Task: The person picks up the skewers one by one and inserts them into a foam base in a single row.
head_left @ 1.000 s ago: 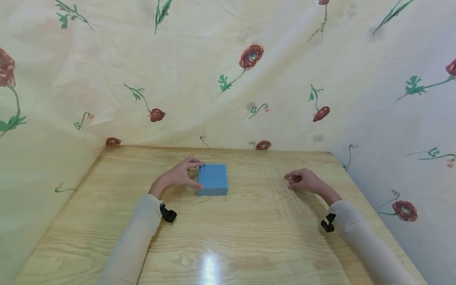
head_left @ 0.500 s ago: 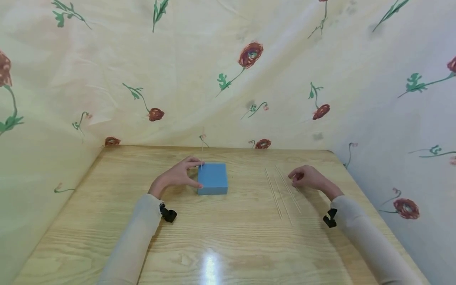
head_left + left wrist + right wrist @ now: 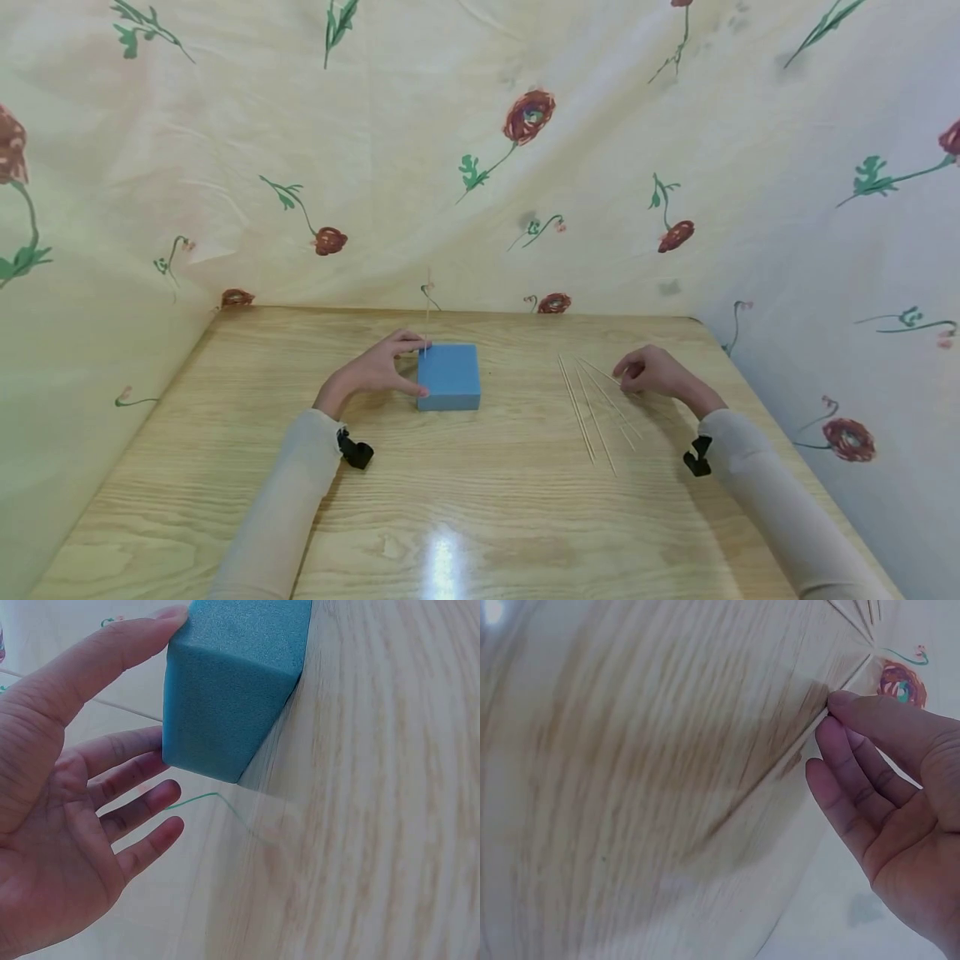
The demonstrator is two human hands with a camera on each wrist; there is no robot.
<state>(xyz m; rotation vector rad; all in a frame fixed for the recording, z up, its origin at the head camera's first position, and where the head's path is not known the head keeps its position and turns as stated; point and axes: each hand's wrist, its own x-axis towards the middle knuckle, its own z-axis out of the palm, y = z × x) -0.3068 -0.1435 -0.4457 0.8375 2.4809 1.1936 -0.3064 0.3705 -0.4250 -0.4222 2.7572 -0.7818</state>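
A blue foam block (image 3: 448, 367) lies flat on the wooden table. My left hand (image 3: 375, 367) grips its left side, thumb at the near corner and fingertips by the far corner; in the left wrist view the last two fingers stand off the foam (image 3: 225, 705). One thin stick (image 3: 428, 312) stands upright in the block near its far left corner. To the right, my right hand (image 3: 654, 372) pinches another thin wooden stick (image 3: 780, 761) between thumb and forefinger, its length slanting close above the tabletop. Several similar sticks (image 3: 576, 408) lie loosely side by side left of that hand.
The wooden table (image 3: 480, 500) reaches a back edge just behind the block. Flower-patterned cloth (image 3: 420, 150) hangs behind and along both sides. A black wrist mount (image 3: 356, 450) sits on the left sleeve, another (image 3: 697, 457) on the right.
My right hand has shifted slightly right and away from me, turning one stick out of the loose row to a flatter slant. The left hand and the block have stayed put.
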